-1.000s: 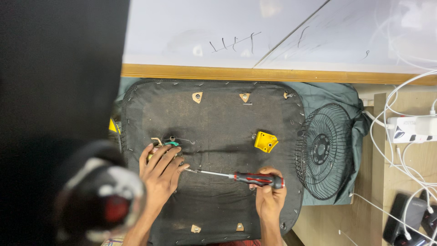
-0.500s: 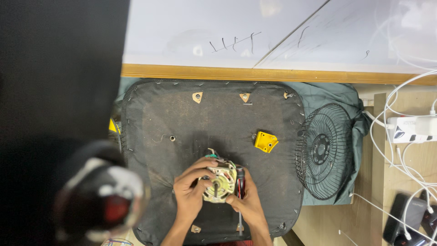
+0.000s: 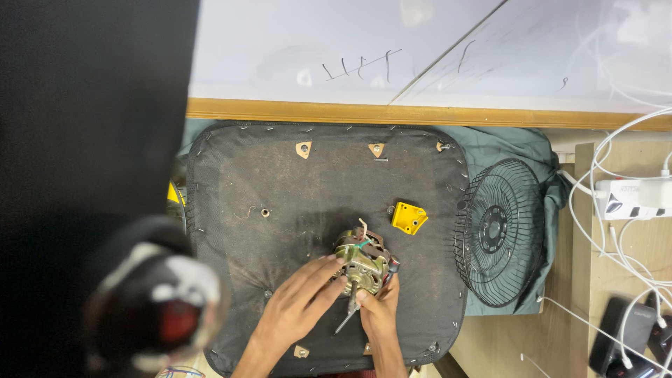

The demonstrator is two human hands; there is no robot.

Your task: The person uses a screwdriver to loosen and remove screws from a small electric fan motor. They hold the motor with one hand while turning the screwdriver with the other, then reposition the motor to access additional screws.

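Note:
A brass-coloured fan motor [image 3: 360,257] with coloured wires sits on the black padded board [image 3: 280,182], near its front middle. My left hand [image 3: 299,299] reaches in from the lower left, fingers laid against the motor's left side. From below, my right hand [image 3: 379,316] grips the motor's lower right. A thin metal shaft [image 3: 344,323], which looks like a screwdriver's, sticks out between the two hands and points down-left. Its handle is mostly hidden by the right hand and the motor.
A small yellow plastic part [image 3: 409,218] lies right of the motor. A black wire fan grille [image 3: 498,231] rests on green cloth [image 3: 518,150] at the right. A white power strip [image 3: 630,198] and cables lie far right. A blurred dark object [image 3: 150,308] blocks the lower left.
A second ago my left hand lay at the board's left and my right held a red screwdriver flat. Both hands have since come together on the motor at the front middle.

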